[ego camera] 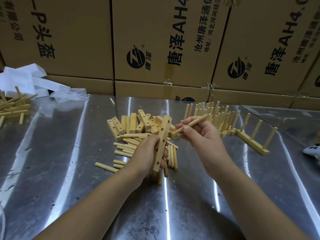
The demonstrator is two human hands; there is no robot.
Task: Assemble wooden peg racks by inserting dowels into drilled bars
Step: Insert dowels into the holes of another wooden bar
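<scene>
Above the loose pile, the left hand [147, 153] grips a drilled bar [162, 141] upright; the right hand [199, 134] pinches 1 dowel [190, 124]. Aim squarely at a hole, probably the top one, then push straight.

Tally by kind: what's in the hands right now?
bar: 1, in left hand
dowel: 1, in right hand
total: 2
Can't tell whether the left hand also holds the sticks below it.
</scene>
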